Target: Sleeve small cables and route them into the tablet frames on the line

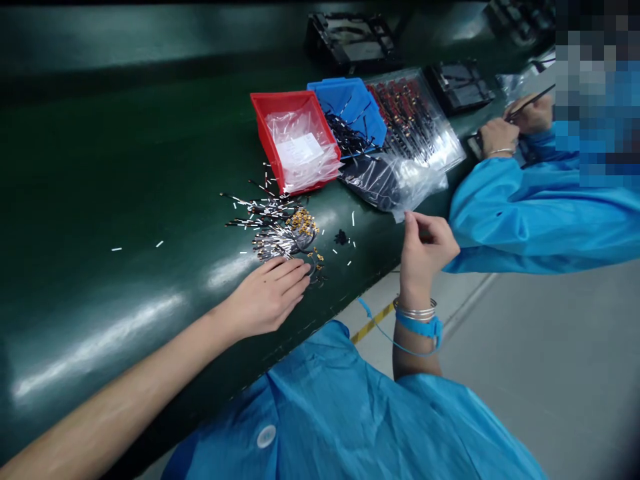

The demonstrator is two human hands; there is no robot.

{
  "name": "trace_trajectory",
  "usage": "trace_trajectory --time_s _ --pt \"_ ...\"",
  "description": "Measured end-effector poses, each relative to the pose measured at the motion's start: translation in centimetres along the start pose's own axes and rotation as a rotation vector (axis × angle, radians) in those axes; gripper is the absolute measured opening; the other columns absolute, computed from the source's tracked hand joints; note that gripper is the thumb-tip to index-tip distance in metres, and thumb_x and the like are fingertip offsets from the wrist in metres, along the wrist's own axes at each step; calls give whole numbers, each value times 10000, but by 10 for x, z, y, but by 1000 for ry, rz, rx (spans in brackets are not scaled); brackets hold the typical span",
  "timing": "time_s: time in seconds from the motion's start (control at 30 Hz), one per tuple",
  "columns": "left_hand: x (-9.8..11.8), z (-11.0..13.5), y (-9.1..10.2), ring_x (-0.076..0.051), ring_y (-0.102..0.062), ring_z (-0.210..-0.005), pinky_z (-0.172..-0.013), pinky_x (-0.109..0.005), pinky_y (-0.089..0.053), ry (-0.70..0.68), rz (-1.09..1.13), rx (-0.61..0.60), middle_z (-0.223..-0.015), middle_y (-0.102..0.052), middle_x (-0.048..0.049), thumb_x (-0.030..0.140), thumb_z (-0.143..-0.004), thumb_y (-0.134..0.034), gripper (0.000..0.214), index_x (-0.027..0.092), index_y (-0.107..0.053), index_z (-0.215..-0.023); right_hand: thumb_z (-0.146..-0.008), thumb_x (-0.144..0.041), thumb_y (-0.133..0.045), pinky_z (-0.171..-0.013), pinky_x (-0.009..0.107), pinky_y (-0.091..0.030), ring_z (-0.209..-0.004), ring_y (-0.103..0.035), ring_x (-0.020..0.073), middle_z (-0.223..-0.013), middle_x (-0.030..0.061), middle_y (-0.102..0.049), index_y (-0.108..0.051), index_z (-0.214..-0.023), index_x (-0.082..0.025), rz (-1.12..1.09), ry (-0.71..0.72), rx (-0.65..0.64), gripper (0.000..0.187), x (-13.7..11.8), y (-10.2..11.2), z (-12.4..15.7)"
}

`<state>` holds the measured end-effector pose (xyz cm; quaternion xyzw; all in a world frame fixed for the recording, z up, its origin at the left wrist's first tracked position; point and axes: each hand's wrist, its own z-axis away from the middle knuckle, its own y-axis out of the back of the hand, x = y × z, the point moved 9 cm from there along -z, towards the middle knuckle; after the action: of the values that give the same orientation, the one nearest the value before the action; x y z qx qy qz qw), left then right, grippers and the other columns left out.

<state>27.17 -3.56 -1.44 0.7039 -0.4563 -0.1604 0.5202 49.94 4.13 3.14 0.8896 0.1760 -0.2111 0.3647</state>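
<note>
My left hand [273, 293] lies palm down on the green table, fingers stretched out, at the near edge of a pile of thin cables [273, 240]. The cables are dark, with white sleeves and small gold connectors [304, 223] at one end. Its fingertips touch or overlap the nearest cables; the thumb is hidden. My right hand [427, 250] is raised by the table's front edge, thumb and fingers pinched together. What they hold, if anything, cannot be made out. Just beyond the fingertips lies the corner of a clear plastic bag [385, 183] with dark contents.
Behind the pile stand a red bin [265, 137] with clear bags and a blue bin [340, 85] with black cables. A flat clear pack of cables [450, 150] lies beside them. White sleeve bits [159, 244] are scattered about. A co-worker's hands [500, 137] work at right.
</note>
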Motion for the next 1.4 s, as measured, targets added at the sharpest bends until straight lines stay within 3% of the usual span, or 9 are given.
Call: trace_trajectory --time_s 0.17,0.27,0.57,0.8,1.1,1.4 --pt "1 1 -2 -259 -615 -1134 -971 -402 -475 -2 -13 -9 -1211 -670 -122 181 -955 -425 306 79 -671 -1107 -833 -235 -641 -541 289 -456 -614 -572 138 -734 13 -669 -718 -785 -220 -144 119 -323 92 -31 -33 29" --pt "0 1 -4 -253 -607 -1147 -973 -396 -471 6 -20 -26 -1224 -664 -119 187 -961 -416 314 92 -668 -1122 -836 -219 -637 -568 310 -481 -665 -595 155 -779 25 -674 -729 -829 -233 -154 177 -429 93 -37 -48 44" --pt "2 1 -3 -252 -618 -1122 -960 -389 -475 2 -23 4 -1200 -676 -116 179 -960 -416 313 77 -675 -1102 -844 -167 -613 -642 318 -510 -719 -602 165 -759 37 -650 -685 -756 -209 -148 346 -438 121 -56 -51 56" --pt "2 0 -1 -261 -626 -1116 -964 -394 -476 -2 -12 8 -1195 -680 -112 169 -945 -443 296 65 -676 -1095 -821 -186 -657 -593 292 -504 -708 -617 148 -769 19 -645 -695 -791 -205 -163 197 -376 53 -41 -40 53" --pt "2 -1 -2 -253 -624 -1120 -969 -386 -473 -3 -23 1 -1202 -678 -107 174 -944 -452 293 70 -679 -1097 -837 -170 -632 -603 300 -494 -725 -602 152 -769 25 -643 -706 -814 -210 -117 272 -400 88 -45 -47 60" --pt "3 1 -6 -239 -603 -1148 -992 -377 -448 -9 -44 -34 -1234 -662 -103 191 -939 -464 299 86 -671 -1127 -796 -158 -666 -561 268 -465 -621 -543 112 -730 -9 -627 -682 -749 -201 -195 41 -486 66 -48 -54 64"
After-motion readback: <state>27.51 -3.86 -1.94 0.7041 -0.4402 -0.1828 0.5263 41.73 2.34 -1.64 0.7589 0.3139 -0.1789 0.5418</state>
